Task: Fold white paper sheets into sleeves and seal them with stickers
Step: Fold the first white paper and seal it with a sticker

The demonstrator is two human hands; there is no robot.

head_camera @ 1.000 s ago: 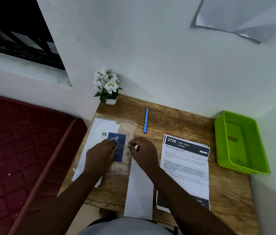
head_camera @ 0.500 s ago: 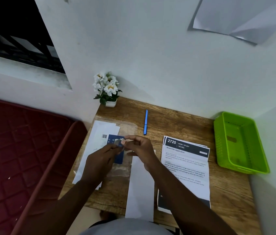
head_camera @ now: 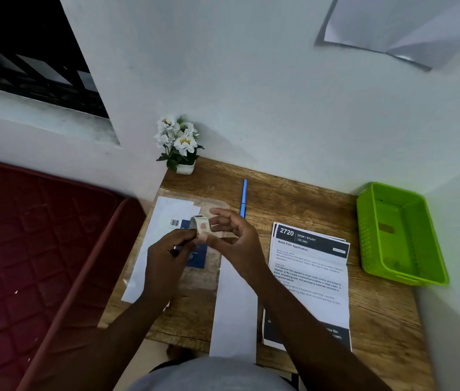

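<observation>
left hand point(head_camera: 166, 255) + right hand point(head_camera: 234, 235): pinching sticker roll point(head_camera: 201, 224); folded sleeve point(head_camera: 234, 306) on desk point(head_camera: 293, 201)

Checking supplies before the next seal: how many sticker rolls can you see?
1. The sticker roll is held up over the desk between the left hand and the right hand. Others may be hidden under the hands or papers.

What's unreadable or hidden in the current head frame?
- Sticker roll: print too small and blurred; the left hand covers its lower part.
- Folded white sleeve: top end hidden under the right hand; near end cut off by the grey shirt.
- Printed sheet: body text too small to read.
- Blue booklet: mostly behind the left hand.
- Green basket: dark item inside, unidentifiable.
</observation>
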